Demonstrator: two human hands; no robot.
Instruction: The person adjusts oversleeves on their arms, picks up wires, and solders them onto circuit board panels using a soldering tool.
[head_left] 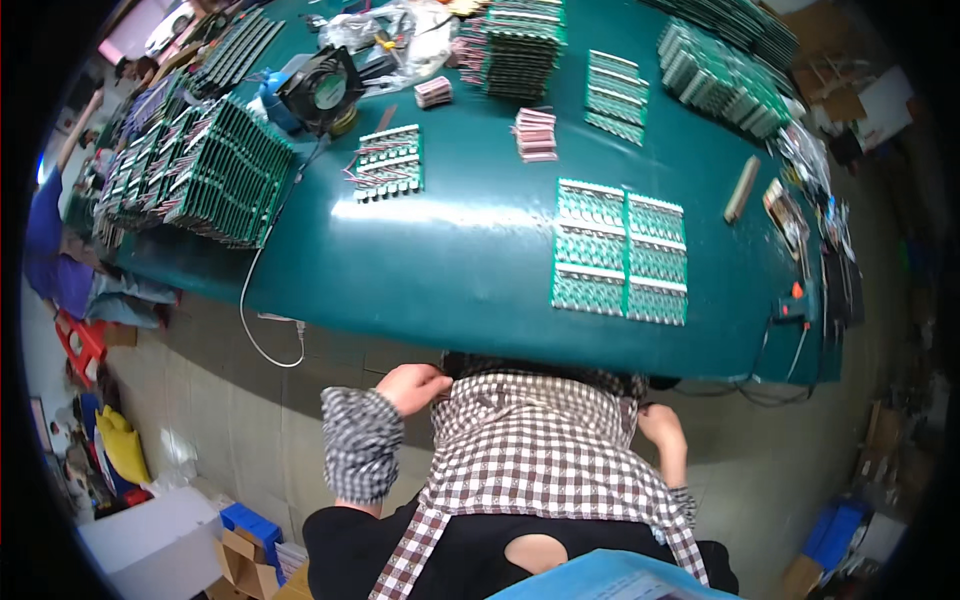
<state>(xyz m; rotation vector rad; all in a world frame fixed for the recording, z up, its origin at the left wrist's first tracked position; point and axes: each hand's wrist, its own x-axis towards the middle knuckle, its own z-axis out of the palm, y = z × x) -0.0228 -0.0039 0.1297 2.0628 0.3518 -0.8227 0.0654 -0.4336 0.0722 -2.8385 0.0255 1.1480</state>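
Observation:
My left hand is at the left side of the brown-and-white checked apron on my lap. Its fingers are closed in a pinch on the cloth's edge. On the other side my right hand is curled with its fingertips at the apron's right edge, partly hidden by the cloth. Both hands stay below the table's front edge, apart from the circuit boards. Nearest on the green table lie two green circuit board panels side by side. Farther left sits a smaller board with pink wires.
Stacked boards stand at the left, beside a black fan. More stacks are at the back. Bundled pink wires lie mid-table. A power tool with an orange part is at the right. A white cable hangs off the left front edge.

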